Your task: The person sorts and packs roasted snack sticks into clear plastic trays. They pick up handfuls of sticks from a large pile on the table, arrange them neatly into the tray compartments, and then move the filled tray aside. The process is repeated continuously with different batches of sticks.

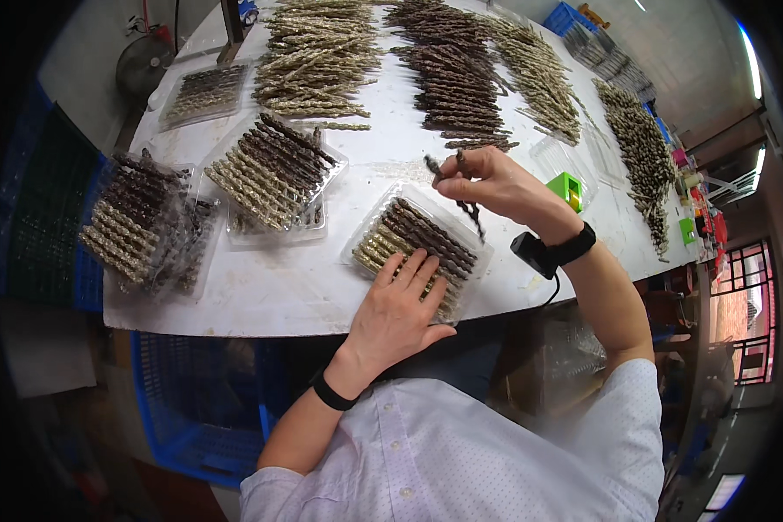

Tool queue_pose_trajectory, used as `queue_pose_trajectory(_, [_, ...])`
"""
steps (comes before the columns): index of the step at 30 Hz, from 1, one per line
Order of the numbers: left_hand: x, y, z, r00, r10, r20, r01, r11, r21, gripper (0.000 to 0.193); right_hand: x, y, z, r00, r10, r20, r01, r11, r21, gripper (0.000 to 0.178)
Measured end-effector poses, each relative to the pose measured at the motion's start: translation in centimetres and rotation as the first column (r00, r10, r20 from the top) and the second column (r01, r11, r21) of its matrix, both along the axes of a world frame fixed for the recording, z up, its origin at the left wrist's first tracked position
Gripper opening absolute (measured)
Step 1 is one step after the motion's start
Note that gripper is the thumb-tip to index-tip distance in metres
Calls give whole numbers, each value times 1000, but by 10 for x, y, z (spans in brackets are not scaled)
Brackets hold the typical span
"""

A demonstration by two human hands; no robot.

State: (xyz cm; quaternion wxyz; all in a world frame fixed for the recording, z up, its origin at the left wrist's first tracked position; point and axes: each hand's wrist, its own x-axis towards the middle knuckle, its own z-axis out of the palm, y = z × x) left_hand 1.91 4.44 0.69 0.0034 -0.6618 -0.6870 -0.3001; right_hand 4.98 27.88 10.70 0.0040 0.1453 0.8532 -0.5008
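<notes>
My left hand lies flat, fingers spread, on the tan twisted sticks in a clear plastic tray at the table's near edge. The tray holds tan sticks on the near side and dark brown sticks on the far side. My right hand hovers just above and beyond the tray, fingers pinched on a few dark twisted sticks, one dangling down toward the tray.
Filled clear trays sit to the left, more stacked at the far left. Loose piles of tan sticks and dark sticks cover the white table's far side. A green block lies right of my hand. Blue crates stand below.
</notes>
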Motion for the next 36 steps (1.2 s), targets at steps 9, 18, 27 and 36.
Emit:
queue_pose_trajectory(9, [0,-1,-1,1000,2,-4,-2,1000,-6,67,2,8,12,988,8,156,-72,909,410,23])
queue_pose_trajectory(18, [0,0,-2,1000,5,-1,-5,1000,4,67,-1,8,-13,964,130,230,-258,649,716,26])
queue_pose_trajectory(27, [1,0,-5,1000,16,1,-16,1000,13,66,-4,-11,-43,962,156,225,-274,529,803,28])
queue_pose_trajectory(36, [1,-1,-2,1000,2,9,-2,1000,-12,67,1,-16,-48,948,253,191,-289,444,848,16])
